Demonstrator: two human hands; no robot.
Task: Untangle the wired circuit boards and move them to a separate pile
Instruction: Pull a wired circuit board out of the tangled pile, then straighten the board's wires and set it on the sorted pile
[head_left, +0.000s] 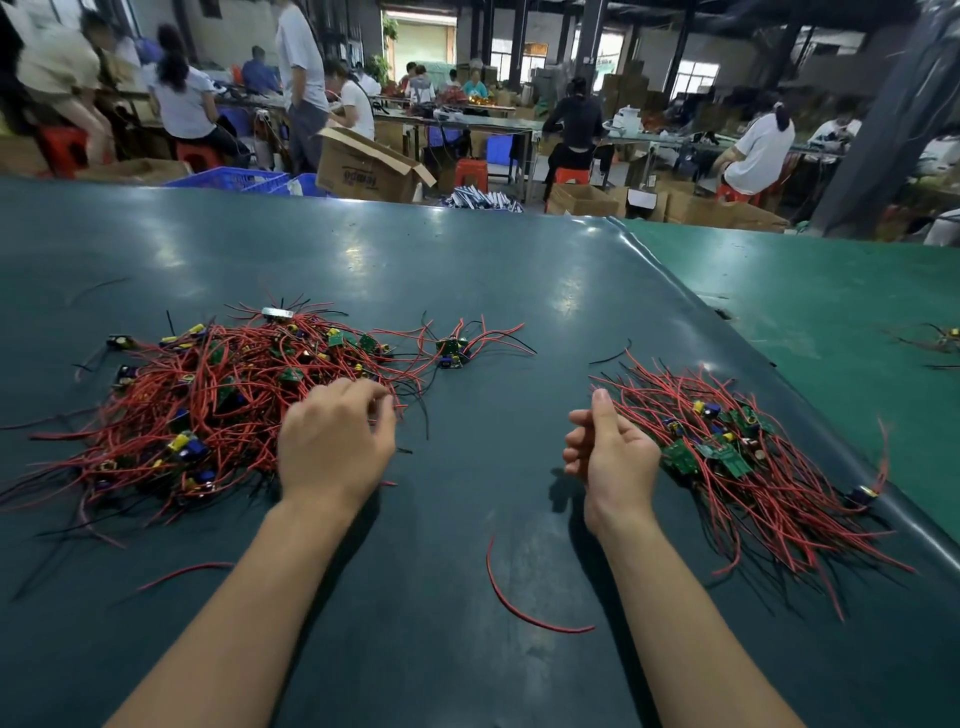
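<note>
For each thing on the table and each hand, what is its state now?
Tangled pile: big, knotted, at the left.
Sorted pile: smaller, wires roughly parallel, at the right.
Single board: lies apart, beyond the tangled pile.
Loose red wire: alone, near the table edge.
Left hand: fingers curled at the tangled pile's edge; grip unclear.
Right hand: loosely curled, holds nothing, beside the sorted pile.
</note>
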